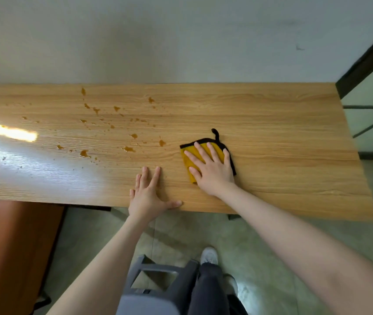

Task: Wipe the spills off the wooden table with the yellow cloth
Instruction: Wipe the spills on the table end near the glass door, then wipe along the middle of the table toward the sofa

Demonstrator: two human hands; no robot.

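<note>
A folded yellow cloth [189, 161] with a black border and a black loop lies flat on the wooden table [271, 133], right of centre. My right hand [212, 171] lies spread on top of it, palm down, fingers apart. My left hand [149, 194] rests flat on bare wood near the front edge, left of the cloth, holding nothing. Several brown spills [128, 148] and small drops are scattered over the left and middle of the table, left of the cloth and apart from it.
A white wall runs behind the table. A dark-framed glass panel [371, 105] stands at the right end. A reddish-brown cabinet [10, 246] sits below the table's left front. A grey plastic stool [156, 283] and my leg and white shoe [209, 255] are on the floor below.
</note>
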